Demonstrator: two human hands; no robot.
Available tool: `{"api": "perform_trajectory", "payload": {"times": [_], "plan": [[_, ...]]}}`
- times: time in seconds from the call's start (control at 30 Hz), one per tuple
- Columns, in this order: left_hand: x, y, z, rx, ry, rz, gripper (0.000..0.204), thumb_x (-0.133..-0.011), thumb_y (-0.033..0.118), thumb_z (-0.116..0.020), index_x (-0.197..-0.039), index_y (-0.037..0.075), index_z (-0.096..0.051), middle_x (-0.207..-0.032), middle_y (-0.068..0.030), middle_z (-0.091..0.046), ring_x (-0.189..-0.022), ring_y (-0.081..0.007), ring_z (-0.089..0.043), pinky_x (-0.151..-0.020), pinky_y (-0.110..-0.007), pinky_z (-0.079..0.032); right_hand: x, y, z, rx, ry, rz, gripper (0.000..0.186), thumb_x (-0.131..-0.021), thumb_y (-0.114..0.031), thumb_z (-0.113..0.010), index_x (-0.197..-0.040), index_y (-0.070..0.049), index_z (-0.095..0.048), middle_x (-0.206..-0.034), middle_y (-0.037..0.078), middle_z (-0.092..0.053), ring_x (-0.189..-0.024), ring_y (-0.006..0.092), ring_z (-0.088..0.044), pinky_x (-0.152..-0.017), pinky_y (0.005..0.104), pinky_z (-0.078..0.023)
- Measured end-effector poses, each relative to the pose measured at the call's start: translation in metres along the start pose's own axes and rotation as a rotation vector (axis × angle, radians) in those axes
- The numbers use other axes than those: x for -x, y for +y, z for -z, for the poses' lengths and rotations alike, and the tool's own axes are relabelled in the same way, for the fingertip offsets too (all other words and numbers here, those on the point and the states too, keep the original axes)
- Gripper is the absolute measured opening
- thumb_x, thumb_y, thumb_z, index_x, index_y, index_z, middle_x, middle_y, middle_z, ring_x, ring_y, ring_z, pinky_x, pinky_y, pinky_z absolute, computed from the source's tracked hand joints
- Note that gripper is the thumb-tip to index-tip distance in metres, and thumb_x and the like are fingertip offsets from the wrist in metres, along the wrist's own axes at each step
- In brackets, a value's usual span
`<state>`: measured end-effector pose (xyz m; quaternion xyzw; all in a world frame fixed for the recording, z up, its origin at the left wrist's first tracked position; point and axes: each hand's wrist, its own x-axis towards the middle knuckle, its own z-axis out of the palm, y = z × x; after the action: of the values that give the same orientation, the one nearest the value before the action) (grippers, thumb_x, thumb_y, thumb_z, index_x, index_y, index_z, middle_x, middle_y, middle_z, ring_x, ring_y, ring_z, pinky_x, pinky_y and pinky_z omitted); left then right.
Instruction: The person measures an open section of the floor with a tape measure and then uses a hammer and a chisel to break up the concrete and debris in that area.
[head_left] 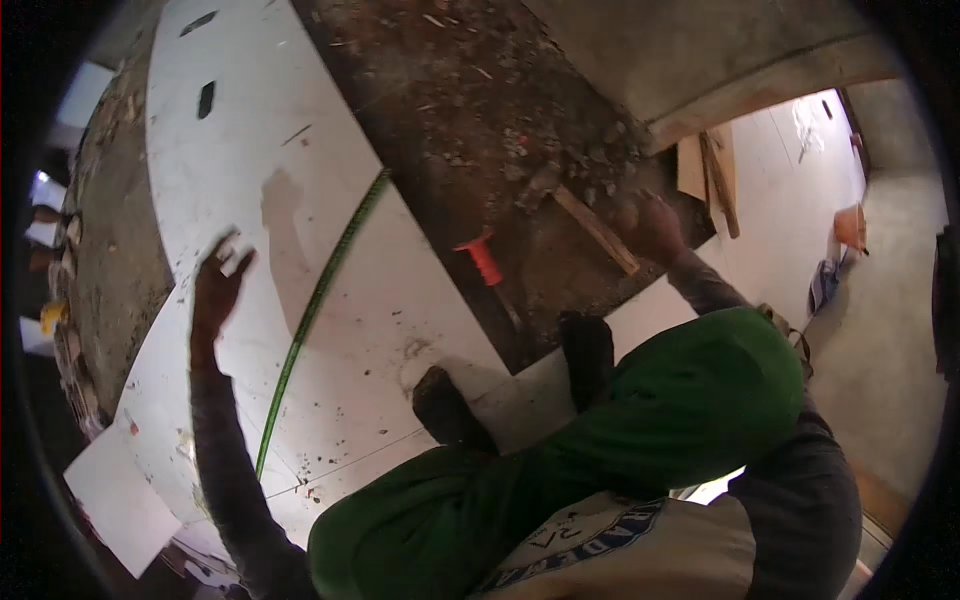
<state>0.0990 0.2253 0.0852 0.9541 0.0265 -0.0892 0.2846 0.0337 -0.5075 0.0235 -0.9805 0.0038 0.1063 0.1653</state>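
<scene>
My left hand (220,285) hangs over the white tiled floor (330,210), its thumb and fingers apart with nothing between them. My right hand (652,232) is low over the bare strip of dark dirt and rubble (440,110). Its fingers are dim and blend into the dirt, so I cannot tell if they grip anything. Just left of it lies a hammer (597,232), wooden handle toward me, its head among the rubble. Nearer my feet is a chisel (484,262) with a red-orange guarded grip and a thin metal shaft, lying in the dirt. Neither hand touches it.
A green hose (320,290) curves across the tiles beside my left arm. My dark shoes (450,408) are at the strip's near edge. Wooden boards (715,180) lean by the concrete wall (700,50) at right. An orange container (851,227) and a bluish cloth (825,284) lie farther right.
</scene>
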Motion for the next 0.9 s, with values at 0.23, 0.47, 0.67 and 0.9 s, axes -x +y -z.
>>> {"api": "perform_trajectory", "payload": {"times": [0.23,0.47,0.67,0.9], "plan": [[-0.021,0.145,-0.100,0.024,-0.517,-0.067,0.039,-0.104,0.020,-0.069,-0.139,0.003,-0.063,-0.124,-0.0110,-0.074,-0.109,-0.0221,-0.072,-0.096,-0.037,-0.058,0.042,-0.004,-0.074,0.083,0.190,-0.018,0.050,-0.093,-0.039,-0.074,-0.125,-0.001,-0.066,-0.131,0.028,-0.061,-0.120,0.0491,-0.061,-0.098,0.0568,-0.052],[-0.087,0.272,-0.164,0.013,-0.615,-0.371,0.039,-0.102,0.024,-0.070,-0.130,-0.002,-0.067,-0.118,-0.0209,-0.076,-0.111,-0.0302,-0.075,-0.095,-0.042,-0.060,0.065,0.036,-0.103,-0.105,0.233,0.345,0.058,-0.089,-0.031,-0.075,-0.136,-0.002,-0.056,-0.131,0.026,-0.057,-0.113,0.0472,-0.063,-0.092,0.0543,-0.056],[-0.130,0.228,-0.343,0.090,-0.511,-0.765,0.029,-0.101,0.031,-0.070,-0.117,0.008,-0.075,-0.118,-0.0184,-0.072,-0.102,-0.0329,-0.074,-0.090,-0.046,-0.059,-0.035,0.035,-0.042,-0.179,0.375,-0.274,0.063,-0.088,-0.022,-0.074,-0.144,-0.002,-0.052,-0.137,0.026,-0.049,-0.112,0.0464,-0.063,-0.091,0.0523,-0.057],[-0.126,0.383,-0.407,0.002,-0.485,-0.065,0.040,-0.099,0.042,-0.070,-0.111,0.005,-0.075,-0.109,-0.0149,-0.072,-0.104,-0.0307,-0.071,-0.091,-0.047,-0.058,-0.093,0.076,-0.081,-0.043,0.423,-0.085,0.072,-0.094,-0.031,-0.069,-0.156,-0.006,-0.041,-0.140,0.029,-0.046,-0.120,0.0457,-0.059,-0.098,0.0521,-0.054]]}}
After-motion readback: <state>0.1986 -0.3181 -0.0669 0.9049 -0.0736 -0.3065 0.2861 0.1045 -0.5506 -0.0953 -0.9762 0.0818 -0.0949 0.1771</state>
